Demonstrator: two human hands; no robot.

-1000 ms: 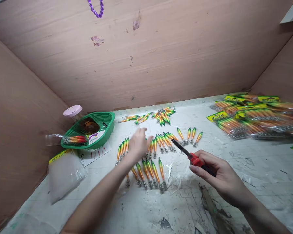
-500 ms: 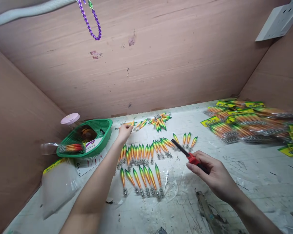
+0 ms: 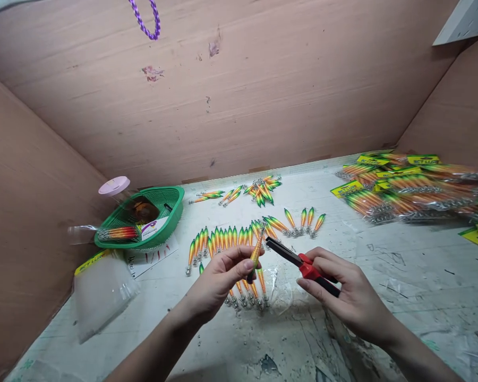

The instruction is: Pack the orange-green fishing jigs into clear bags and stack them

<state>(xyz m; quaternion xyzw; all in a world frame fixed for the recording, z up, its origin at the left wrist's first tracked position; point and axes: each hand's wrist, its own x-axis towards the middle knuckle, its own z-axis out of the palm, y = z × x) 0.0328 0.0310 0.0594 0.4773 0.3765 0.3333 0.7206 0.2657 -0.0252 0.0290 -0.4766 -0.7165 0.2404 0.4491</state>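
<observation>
Left hand (image 3: 227, 273): grip narrow, one lure (image 3: 257, 249) pinched between thumb and fingers.
Held lure: above the worktop (image 3: 223, 345), in front of the wearer; hook end up and away, dark nose down by the thumb, body slightly tilted.
Right hand (image 3: 350, 297): grip closed round the handles of red-and-black pliers (image 3: 309, 269); nose points left, toward the lure. Blades look a little parted.
Lure to pliers: nose just beside the hook end; contact cannot be told at this angle.
Just changed: left hand back from the far edge, where it was half a second ago, now with a lure in front of the pliers. Right hand much as it was.
Meaning: lure and tool are together in the working spot; judged as the start of handling this one piece.
Middle row (image 3: 225, 239): green-and-orange lures side by side, noses away from the wearer, a looser few at its right end.
Near row (image 3: 262, 281): partly hidden behind the left hand.
Far clusters (image 3: 263, 193): loose lures near the back board, lying at mixed angles.
Right side: packed lures (image 3: 416, 191) in clear bags with yellow cards, heaped.
Left side: green basket (image 3: 177, 212), with flat clear bags (image 3: 103, 297) nearer the wearer.
</observation>
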